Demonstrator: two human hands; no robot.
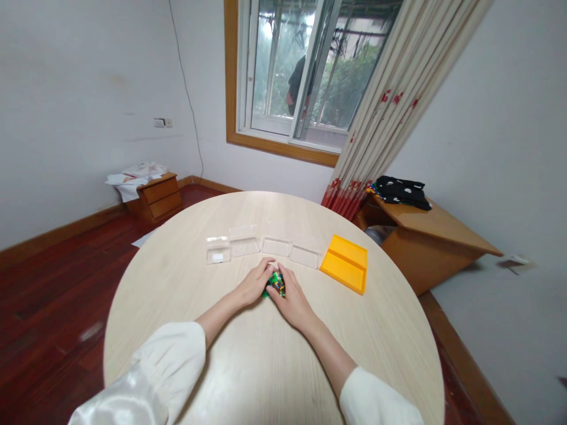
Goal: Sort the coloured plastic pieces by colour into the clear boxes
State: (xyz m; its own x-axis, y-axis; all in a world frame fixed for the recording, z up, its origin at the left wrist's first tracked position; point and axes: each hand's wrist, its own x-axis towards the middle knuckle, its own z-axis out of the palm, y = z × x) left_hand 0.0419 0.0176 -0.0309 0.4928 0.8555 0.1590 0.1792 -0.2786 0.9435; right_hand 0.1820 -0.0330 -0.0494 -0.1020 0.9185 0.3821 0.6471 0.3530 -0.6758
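At the left of the frame, a low cabinet point(160, 198) stands against the wall, loose papers point(137, 177) on its top and spilling over one edge. Next comes the round table point(248, 378), filling the lower middle. Across its centre, clear boxes point(244, 247) form a slightly curved row just beyond the hands; that curve seems to keep each one within easy reach. The two leftmost appear to have raised lids behind them. In front of the row, the left hand point(257, 283) rests on the tabletop, fingers curved along the near left side of the bricks point(276, 285), a small multicoloured heap at mid-frame. The right hand point(293, 301) closes in from the other side, so together they wall the heap in, probably so that no piece scatters. Both hands look cupped; whether either pinches a piece cannot be told, since the fingers cover much of it. Right of the row, the yellow tray point(351, 274) lies flat at a slant, near the last clear box, its divided bottom facing up. At the far right, a dark cloth point(401, 192) lies on a wooden desk point(443, 230).
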